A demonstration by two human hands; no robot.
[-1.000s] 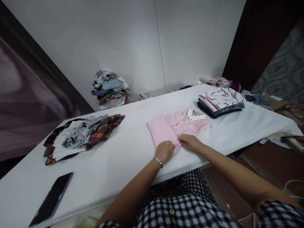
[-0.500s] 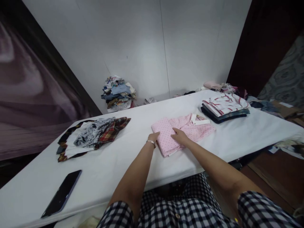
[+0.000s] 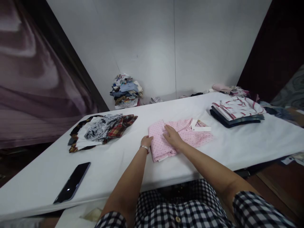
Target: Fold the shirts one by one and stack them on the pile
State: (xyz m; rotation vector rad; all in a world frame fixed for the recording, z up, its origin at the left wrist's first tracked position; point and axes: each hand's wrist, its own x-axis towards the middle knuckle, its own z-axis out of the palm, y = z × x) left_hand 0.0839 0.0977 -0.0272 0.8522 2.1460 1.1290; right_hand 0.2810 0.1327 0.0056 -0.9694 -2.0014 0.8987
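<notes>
**Pink shirt (image 3: 187, 136) by near table (image 3: 111, 167) edge**

Right hand (image 3: 172, 136) lies flat and open on the folded shirt, gripping nothing. Left hand (image 3: 146, 141) touches shirt's L edge; fingers hidden, so grip I cannot tell. Left of it bare table till phone (image 3: 72, 182); to the right, free room before clothes stack (image 3: 237, 110).

White-covered table (image 3: 261, 139) before pale panelled wall (image 3: 201, 41), dark curtain (image 3: 28, 79) left.

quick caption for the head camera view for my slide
Left hand and right hand touch a partly folded pink dotted shirt on a white cloth-covered table.
</notes>
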